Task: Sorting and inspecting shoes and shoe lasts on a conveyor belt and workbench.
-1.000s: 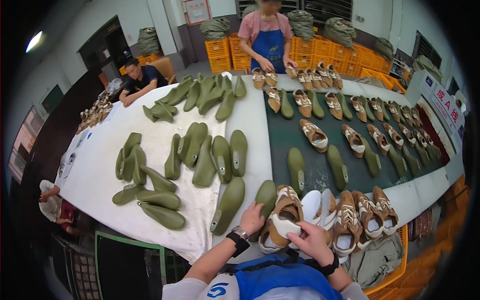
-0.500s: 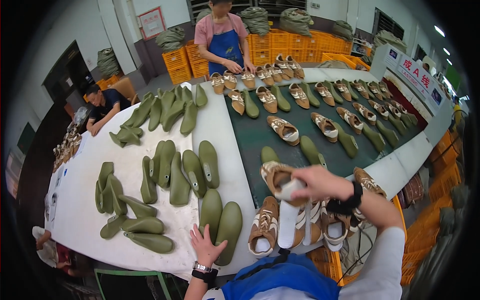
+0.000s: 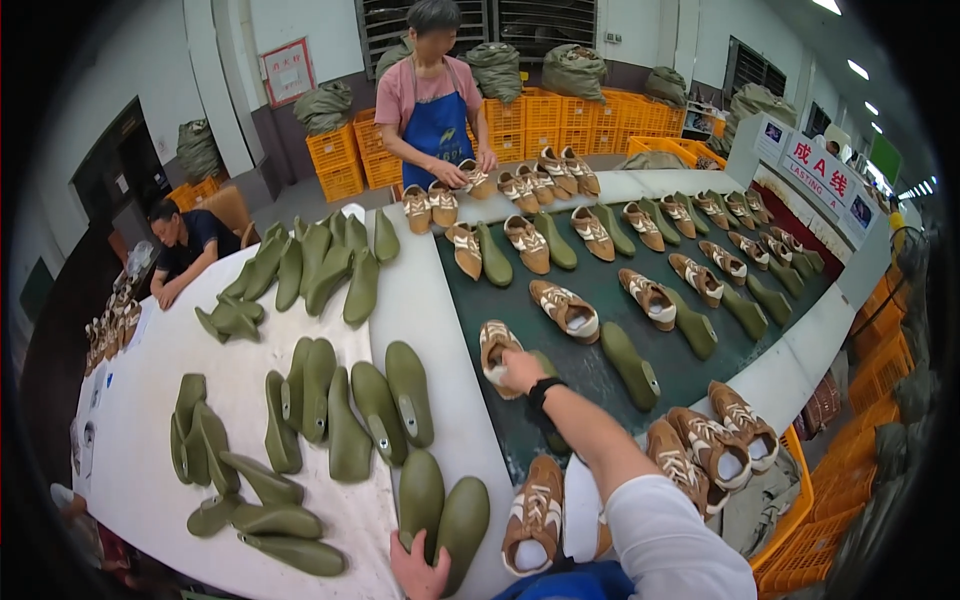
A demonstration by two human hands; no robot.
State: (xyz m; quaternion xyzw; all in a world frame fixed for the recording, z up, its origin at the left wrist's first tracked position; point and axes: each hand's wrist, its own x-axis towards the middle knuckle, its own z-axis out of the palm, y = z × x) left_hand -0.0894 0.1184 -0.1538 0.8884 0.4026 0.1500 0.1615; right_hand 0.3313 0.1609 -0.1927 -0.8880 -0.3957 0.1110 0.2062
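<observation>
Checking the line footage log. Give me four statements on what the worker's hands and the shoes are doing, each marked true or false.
1. The right hand rests on a brown and white shoe on the dark green belt. True.
2. The left hand holds a shoe. False: it touches a pair of green lasts on the white table.
3. A person in a blue apron handles shoes at the far end. True.
4. The belt carries only lasts. False: shoes lie beside lasts.

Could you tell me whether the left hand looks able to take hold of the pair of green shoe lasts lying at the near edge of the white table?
Probably yes: the left hand already rests at the heel ends of the two green shoe lasts, and nothing lies between them.
</observation>
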